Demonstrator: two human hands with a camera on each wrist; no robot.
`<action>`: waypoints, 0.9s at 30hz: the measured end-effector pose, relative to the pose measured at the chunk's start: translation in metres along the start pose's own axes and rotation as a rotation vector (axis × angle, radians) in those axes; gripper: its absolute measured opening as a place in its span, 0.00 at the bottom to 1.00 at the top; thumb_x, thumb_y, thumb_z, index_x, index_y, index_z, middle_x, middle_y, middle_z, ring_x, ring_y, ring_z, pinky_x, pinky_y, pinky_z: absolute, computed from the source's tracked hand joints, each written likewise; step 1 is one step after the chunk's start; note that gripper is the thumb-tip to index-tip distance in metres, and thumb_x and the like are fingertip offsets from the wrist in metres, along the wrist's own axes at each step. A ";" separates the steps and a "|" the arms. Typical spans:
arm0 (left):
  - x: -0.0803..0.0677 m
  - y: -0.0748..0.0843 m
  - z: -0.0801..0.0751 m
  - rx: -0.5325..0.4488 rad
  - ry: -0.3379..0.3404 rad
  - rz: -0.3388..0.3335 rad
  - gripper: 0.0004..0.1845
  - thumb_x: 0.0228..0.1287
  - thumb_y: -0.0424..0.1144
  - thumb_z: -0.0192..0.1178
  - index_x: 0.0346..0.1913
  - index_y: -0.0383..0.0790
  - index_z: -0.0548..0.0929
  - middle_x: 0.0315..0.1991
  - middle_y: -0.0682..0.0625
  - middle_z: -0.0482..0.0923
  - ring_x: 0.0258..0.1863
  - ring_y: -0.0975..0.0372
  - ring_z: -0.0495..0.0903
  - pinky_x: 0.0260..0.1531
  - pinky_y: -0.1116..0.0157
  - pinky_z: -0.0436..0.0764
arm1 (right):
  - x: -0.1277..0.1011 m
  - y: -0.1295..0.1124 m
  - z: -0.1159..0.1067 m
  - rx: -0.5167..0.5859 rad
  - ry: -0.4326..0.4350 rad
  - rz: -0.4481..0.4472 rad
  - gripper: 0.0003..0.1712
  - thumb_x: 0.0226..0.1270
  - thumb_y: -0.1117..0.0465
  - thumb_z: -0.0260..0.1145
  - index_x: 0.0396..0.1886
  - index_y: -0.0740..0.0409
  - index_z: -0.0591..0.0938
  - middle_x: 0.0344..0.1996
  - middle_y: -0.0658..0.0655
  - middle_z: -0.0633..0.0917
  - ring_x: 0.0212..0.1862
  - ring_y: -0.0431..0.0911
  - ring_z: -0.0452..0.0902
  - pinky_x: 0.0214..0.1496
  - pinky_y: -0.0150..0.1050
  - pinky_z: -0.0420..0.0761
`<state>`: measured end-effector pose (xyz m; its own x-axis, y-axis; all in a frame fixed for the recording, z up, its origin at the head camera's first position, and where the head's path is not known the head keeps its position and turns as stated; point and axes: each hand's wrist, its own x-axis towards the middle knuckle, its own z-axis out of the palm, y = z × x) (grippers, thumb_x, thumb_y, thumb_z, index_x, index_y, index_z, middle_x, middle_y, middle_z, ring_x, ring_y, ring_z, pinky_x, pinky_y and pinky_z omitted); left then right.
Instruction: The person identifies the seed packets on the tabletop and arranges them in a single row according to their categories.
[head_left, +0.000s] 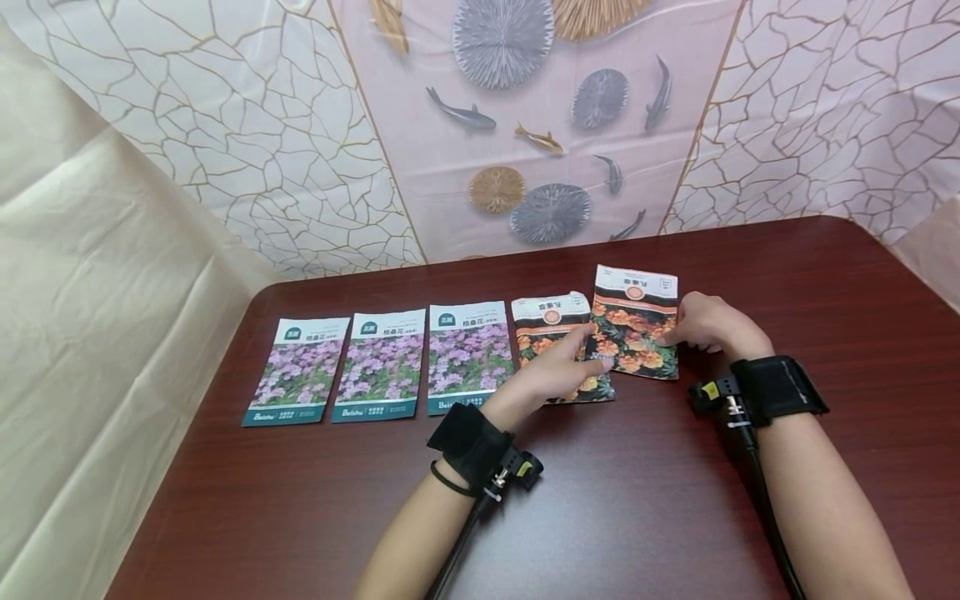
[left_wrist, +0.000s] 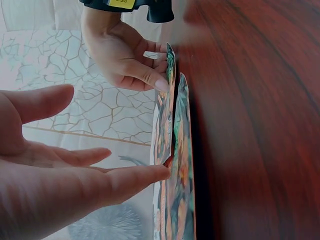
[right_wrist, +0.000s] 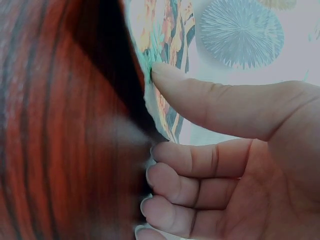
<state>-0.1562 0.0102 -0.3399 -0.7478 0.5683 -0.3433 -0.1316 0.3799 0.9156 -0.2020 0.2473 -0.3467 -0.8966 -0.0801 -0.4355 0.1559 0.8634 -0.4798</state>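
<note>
The right hand (head_left: 716, 325) pinches the right edge of a marigold seed packet (head_left: 633, 321). In the right wrist view its thumb (right_wrist: 195, 97) lies on the packet's printed face while the other fingers bend at the edge. A second marigold seed packet (head_left: 551, 310), partly hidden by the left hand (head_left: 555, 372), lies just left of the first. The left hand reaches over it with straight fingers, a fingertip where the two packets meet. In the left wrist view, the held packet (left_wrist: 167, 112) overlaps the other packet (left_wrist: 183, 145).
Three purple-flower seed packets (head_left: 297, 371) (head_left: 381, 364) (head_left: 470, 350) lie in a row on the left of the dark red table (head_left: 637, 500). Behind the table's far edge hangs a patterned cloth (head_left: 300, 150). Each wrist wears a black strap with a camera and cable.
</note>
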 end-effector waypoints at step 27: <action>0.011 -0.004 0.005 -0.046 0.057 -0.011 0.32 0.68 0.41 0.51 0.71 0.43 0.52 0.70 0.49 0.51 0.68 0.57 0.51 0.63 0.58 0.58 | -0.004 0.002 -0.004 0.027 -0.010 -0.059 0.17 0.57 0.58 0.65 0.16 0.63 0.73 0.13 0.53 0.71 0.17 0.45 0.67 0.19 0.37 0.69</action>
<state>-0.1605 0.0185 -0.3483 -0.7819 0.5212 -0.3420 -0.1686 0.3513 0.9209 -0.2000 0.2517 -0.3429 -0.9006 -0.1354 -0.4130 0.1141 0.8432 -0.5253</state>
